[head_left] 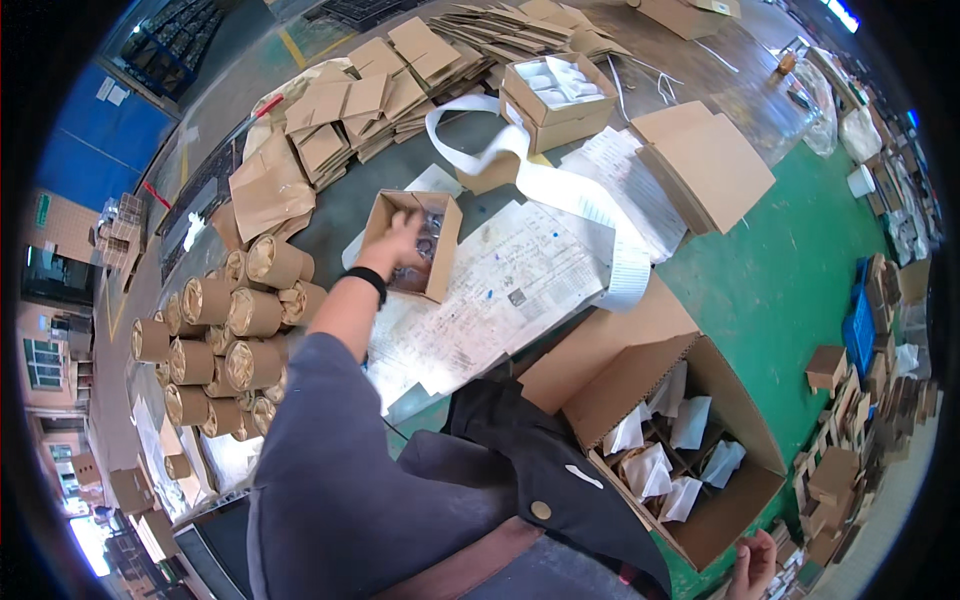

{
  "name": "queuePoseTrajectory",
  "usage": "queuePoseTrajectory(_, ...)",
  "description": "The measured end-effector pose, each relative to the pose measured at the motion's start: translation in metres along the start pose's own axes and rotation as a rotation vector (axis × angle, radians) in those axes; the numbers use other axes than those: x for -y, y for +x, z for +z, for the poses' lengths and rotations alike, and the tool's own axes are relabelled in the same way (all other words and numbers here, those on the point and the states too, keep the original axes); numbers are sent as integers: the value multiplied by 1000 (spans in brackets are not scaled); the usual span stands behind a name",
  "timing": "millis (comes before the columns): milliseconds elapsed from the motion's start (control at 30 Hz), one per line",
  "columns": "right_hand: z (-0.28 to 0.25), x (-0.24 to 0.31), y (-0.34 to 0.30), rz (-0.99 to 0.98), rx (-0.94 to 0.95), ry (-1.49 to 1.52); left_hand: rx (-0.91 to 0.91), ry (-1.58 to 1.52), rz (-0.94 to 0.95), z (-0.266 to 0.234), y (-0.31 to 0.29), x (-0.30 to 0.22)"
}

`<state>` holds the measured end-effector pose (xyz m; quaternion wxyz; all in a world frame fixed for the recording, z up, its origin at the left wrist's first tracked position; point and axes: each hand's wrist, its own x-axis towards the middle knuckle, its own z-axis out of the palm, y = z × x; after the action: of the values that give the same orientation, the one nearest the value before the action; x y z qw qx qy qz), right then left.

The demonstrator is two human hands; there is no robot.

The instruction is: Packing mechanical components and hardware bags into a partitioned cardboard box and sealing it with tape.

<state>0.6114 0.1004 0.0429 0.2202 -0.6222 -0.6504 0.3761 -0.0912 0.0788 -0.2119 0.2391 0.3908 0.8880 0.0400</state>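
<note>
My left hand, with a black band at the wrist, reaches into a small open cardboard box on the table. Its fingers are spread and slightly blurred over shiny, clear or greyish items in the box; their kind is unclear. At the lower right, my right hand is beside the near corner of a large open carton. Its fingers are loosely bent and apart, with nothing visible in them. Dividers stand inside that carton, among several pieces wrapped in white paper.
Several brown paper-wrapped cylinders are stacked on the left. Flattened cardboard lies at the back, near a box of white-wrapped items. A long white paper strip curls over printed sheets. A closed carton stands right.
</note>
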Motion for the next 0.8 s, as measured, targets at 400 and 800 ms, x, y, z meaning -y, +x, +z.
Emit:
queuePoseTrajectory(400, 63, 36, 45, -68, 181, 6, -353, -453, 178, -24, -22, 35)
queuePoseTrajectory(800, 112, 85, 64, -130, 346, 376, 153, -1835, 477, -84, -132, -118)
